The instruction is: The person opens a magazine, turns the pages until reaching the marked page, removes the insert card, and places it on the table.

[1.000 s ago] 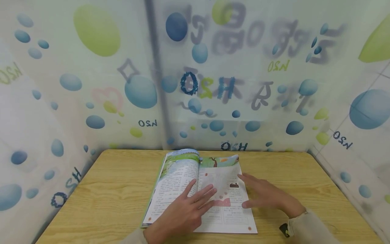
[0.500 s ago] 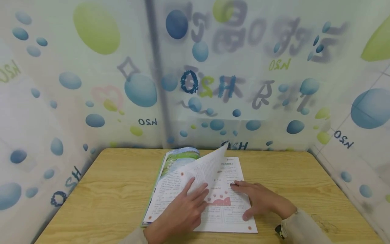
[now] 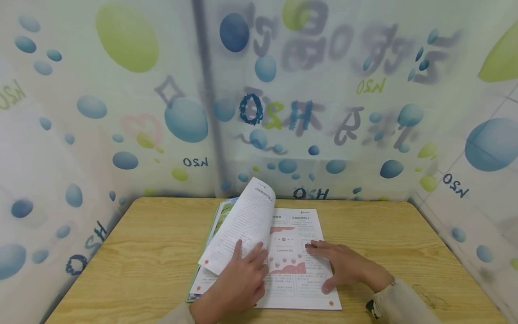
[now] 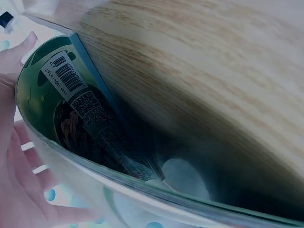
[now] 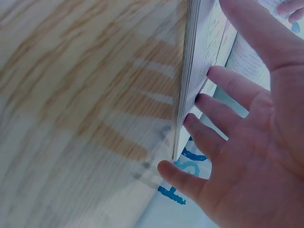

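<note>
An open magazine (image 3: 319, 283) lies on the wooden table, showing printed columns and a pink strawberry picture on its right page. One loose page (image 3: 247, 220) curls up over the left side, its top corner raised. My left hand (image 3: 240, 281) lies against the lower part of that page with fingers spread. Over the right page's outer edge rests my right hand (image 3: 352, 265), thumb near the lower corner. In the left wrist view, the back cover (image 4: 66, 76) with a barcode bends upward beside my left hand. The right wrist view has my right fingertips along the stacked page edges (image 5: 187, 71).
The wooden table (image 3: 133, 256) extends to both sides of the magazine. Close behind it hangs a pale curtain (image 3: 344, 135) with blue and green drops and mirrored lettering, which also borders the left and right sides.
The page has lifted off the right side and swung over to the left, exposing the strawberry page. My left hand moved slightly left with it; my right hand came down onto the right page.
</note>
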Demonstrator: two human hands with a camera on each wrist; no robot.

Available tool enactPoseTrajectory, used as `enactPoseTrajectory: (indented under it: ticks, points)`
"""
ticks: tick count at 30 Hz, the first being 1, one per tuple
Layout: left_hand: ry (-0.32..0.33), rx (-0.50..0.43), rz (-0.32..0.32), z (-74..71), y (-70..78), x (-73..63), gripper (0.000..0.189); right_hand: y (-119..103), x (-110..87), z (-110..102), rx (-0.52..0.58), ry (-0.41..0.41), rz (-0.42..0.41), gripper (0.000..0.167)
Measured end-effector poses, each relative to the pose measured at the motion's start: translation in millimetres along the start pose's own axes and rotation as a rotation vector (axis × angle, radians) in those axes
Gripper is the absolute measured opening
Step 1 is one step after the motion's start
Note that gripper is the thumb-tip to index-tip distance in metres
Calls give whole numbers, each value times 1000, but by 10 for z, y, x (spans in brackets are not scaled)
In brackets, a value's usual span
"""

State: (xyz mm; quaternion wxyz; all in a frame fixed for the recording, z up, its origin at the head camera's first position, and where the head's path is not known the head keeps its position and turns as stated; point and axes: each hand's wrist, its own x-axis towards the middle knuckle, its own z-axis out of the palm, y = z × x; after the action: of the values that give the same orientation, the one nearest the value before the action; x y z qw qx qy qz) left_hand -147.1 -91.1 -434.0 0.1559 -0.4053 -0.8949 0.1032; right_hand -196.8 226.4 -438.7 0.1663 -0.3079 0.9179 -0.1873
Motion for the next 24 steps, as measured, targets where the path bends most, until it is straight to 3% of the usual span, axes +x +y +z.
enactPoseTrajectory:
  ticks: [11, 19, 24]
  points:
    - [-125, -177, -168, 26, -25, 7, 38, 5, -1, -11, -14, 11, -27, 103]
    - [-136, -234, -186, 9, -30, -2, 37, -27, 47, -45, -23, 0, 10, 91]
    - [-127, -243, -180, 7, -32, -10, 37, -81, 217, -97, -35, 64, 11, 74]
